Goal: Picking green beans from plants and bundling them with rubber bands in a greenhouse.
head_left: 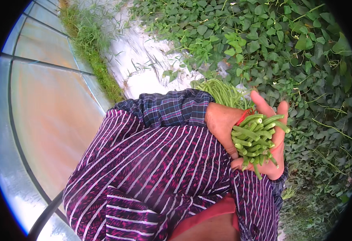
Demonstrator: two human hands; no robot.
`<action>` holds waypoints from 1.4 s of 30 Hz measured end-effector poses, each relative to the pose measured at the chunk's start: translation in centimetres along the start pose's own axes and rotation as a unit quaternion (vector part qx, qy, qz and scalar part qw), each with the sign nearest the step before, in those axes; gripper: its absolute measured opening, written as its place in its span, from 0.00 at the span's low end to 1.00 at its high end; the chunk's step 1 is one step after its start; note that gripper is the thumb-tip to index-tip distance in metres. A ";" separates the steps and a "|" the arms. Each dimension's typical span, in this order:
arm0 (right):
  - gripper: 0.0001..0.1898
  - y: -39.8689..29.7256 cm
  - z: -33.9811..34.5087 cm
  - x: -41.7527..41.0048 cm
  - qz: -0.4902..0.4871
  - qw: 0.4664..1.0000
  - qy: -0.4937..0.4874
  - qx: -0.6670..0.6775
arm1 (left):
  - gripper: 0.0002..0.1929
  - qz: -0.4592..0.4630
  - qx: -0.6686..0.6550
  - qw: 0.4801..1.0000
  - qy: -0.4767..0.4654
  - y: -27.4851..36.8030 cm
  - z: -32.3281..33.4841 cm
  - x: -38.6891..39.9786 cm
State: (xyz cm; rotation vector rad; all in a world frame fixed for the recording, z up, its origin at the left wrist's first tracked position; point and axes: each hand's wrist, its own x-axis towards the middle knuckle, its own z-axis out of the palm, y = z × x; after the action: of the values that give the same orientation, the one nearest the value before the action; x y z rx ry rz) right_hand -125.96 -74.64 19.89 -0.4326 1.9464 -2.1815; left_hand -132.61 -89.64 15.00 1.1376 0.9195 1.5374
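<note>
A bundle of long green beans (252, 141) is held before my chest, cut stem ends towards me. The long pods (224, 92) of beans trail out beyond my left wrist. My left hand (224, 123) wraps the near-left side of the bundle, its thumb pointing down along the stems. Against the opposite side rests my right hand (276, 153), two fingers raised and spread, its thumb under the stem ends. A red tie (246, 117) loops round the bundle near the left hand, partly hidden by the stems.
Dense leafy bean vines (254, 45) fill the right side. White ground sheeting (148, 60) runs ahead, bordered by grass (94, 54). A framed translucent greenhouse wall (49, 96) stands left. More green beans (288, 192) lie beyond my right sleeve.
</note>
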 end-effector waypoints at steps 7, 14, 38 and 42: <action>0.54 -1.6 -0.1 1.6 -0.102 0.970 -0.155 -0.160 | 0.32 0.009 -0.121 0.989 -0.089 0.5 -0.1 0.9; 0.46 0.2 -0.6 1.6 -0.077 0.995 -0.050 -0.025 | 0.29 0.064 -0.041 0.994 -0.077 -2.9 -1.8 2.5; 0.19 -0.1 -0.7 0.5 -0.204 0.969 -0.117 -0.072 | 0.14 0.081 -0.397 0.903 0.142 -4.1 -2.9 1.9; 0.10 -1.5 -0.1 1.8 -0.204 0.951 -0.214 -0.086 | 0.12 0.105 -0.229 0.958 0.140 -0.5 -2.7 1.5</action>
State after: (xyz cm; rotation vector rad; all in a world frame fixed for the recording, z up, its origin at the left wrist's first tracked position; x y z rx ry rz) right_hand -127.61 -74.94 21.49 -1.3205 1.9224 -1.9005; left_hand -135.17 -88.15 14.08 0.7088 0.5851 1.9954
